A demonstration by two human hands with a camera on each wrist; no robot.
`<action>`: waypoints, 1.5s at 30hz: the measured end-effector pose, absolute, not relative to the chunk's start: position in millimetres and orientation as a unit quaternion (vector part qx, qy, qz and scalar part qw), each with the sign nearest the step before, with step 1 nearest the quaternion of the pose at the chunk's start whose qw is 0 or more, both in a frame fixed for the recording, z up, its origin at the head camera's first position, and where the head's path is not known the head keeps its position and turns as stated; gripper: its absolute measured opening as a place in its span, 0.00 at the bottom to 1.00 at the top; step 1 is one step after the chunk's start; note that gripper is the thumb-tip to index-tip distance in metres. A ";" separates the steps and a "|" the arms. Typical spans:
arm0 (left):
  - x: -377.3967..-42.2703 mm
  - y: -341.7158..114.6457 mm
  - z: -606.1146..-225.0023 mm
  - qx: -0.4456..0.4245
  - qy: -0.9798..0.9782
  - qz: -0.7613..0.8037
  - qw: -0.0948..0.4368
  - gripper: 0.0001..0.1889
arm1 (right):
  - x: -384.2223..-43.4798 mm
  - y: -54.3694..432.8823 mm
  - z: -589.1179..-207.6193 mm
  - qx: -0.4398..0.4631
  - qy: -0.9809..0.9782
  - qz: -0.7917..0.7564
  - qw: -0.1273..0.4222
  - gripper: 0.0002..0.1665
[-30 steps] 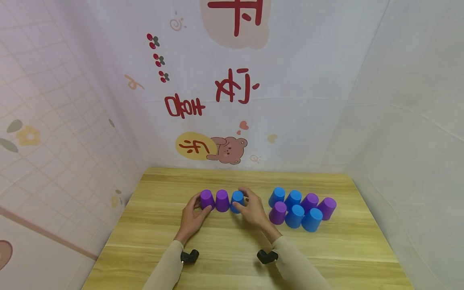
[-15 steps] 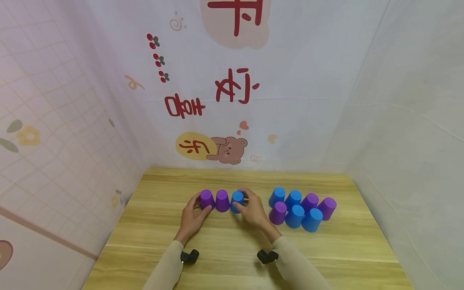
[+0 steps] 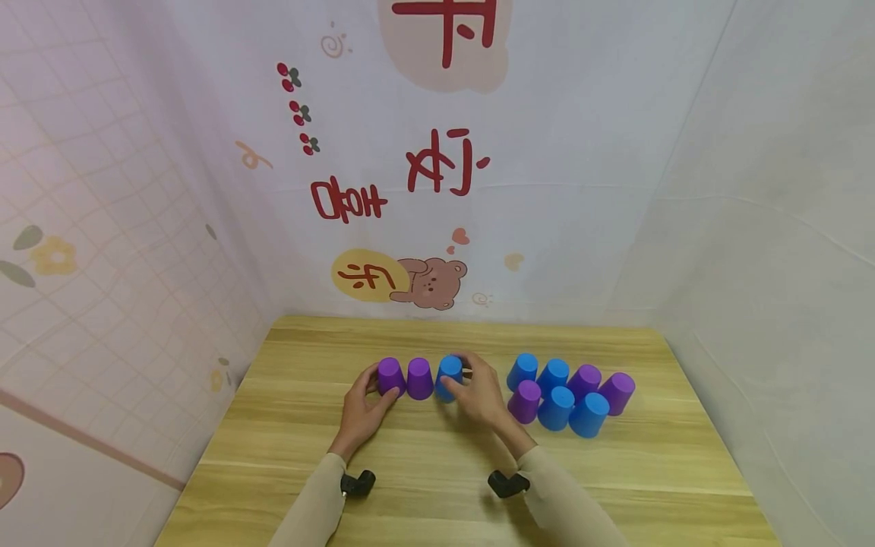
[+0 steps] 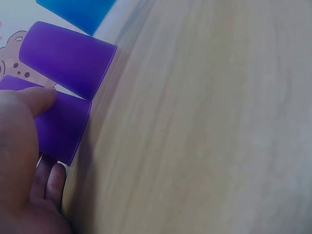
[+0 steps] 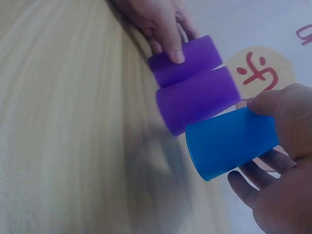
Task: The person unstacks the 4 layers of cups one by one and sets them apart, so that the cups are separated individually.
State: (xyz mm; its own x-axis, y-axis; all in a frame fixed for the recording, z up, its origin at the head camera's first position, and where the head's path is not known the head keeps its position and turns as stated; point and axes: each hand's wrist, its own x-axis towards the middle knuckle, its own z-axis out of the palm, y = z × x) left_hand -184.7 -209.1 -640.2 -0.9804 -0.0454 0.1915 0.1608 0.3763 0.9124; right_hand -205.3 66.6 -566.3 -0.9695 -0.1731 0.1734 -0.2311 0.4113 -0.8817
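Observation:
Three upside-down cups stand in a row in front of the hands: a purple cup (image 3: 390, 374) at the left, a second purple cup (image 3: 420, 380) in the middle and a blue cup (image 3: 450, 369) at the right. My left hand (image 3: 364, 412) holds the left purple cup, thumb on its near side and fingers behind. My right hand (image 3: 482, 396) grips the blue cup between thumb and fingers. In the right wrist view the blue cup (image 5: 229, 141) sits close beside the middle purple cup (image 5: 200, 100), which neither hand grips.
Right of my right hand, several more upside-down blue and purple cups stand in two rows, among them a front purple cup (image 3: 524, 401) and a front blue cup (image 3: 589, 415). Behind the wooden table (image 3: 437, 486) hangs a printed white cloth (image 3: 567, 190).
My right hand and the blue cup have shifted slightly right and up in the head view. The left hand and both purple cups in the row stay put.

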 end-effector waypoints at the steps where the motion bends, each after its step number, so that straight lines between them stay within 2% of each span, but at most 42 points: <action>1: -184.8 -208.8 -639.9 -0.036 -0.824 -0.558 0.093 0.36 | -204.6 67.6 -563.3 0.120 -0.839 0.529 0.031 0.28; 16: -182.3 -207.8 -638.5 -0.042 -0.830 -0.546 0.106 0.36 | -193.9 78.9 -516.7 0.140 -0.832 0.530 0.088 0.32; 28: -183.8 -208.5 -640.4 -0.042 -0.832 -0.541 0.113 0.35 | -182.3 86.2 -503.6 0.139 -0.836 0.522 0.100 0.32; 45: -184.3 -208.7 -639.5 -0.037 -0.829 -0.549 0.101 0.35 | -166.8 136.6 -492.4 0.116 -0.844 0.513 0.108 0.33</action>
